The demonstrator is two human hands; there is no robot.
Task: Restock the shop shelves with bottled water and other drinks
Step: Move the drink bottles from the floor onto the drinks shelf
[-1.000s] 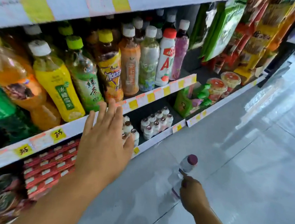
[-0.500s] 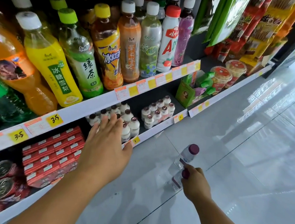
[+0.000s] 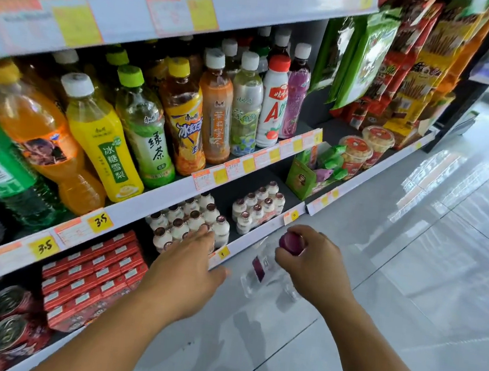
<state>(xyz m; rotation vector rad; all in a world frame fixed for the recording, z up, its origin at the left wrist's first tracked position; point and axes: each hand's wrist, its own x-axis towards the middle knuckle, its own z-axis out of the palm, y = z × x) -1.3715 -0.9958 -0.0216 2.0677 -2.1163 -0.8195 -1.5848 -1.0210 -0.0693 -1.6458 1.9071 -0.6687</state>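
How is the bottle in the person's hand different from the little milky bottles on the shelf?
The clear water bottle is see-through with a purple cap; the small white bottles are opaque with brownish foil tops. It hangs tilted in the right hand; they stand upright in packs, the left hand reaching toward them. Both are plastic drinks.

Pretty bright shot overall, with daylight pouring in from around 2 o'clock and blowing out to white glare across the glossy floor tiles (image 3: 432,237). The top shelf edge (image 3: 177,19) and its price tags are smeared with motion blur toward 11 o'clock, and the cans (image 3: 4,332) at 8 o'clock are soft and dim. Wide-angle lens bends the shelves hard at the edges, and faint arm shadows fall on the floor near 6 o'clock.
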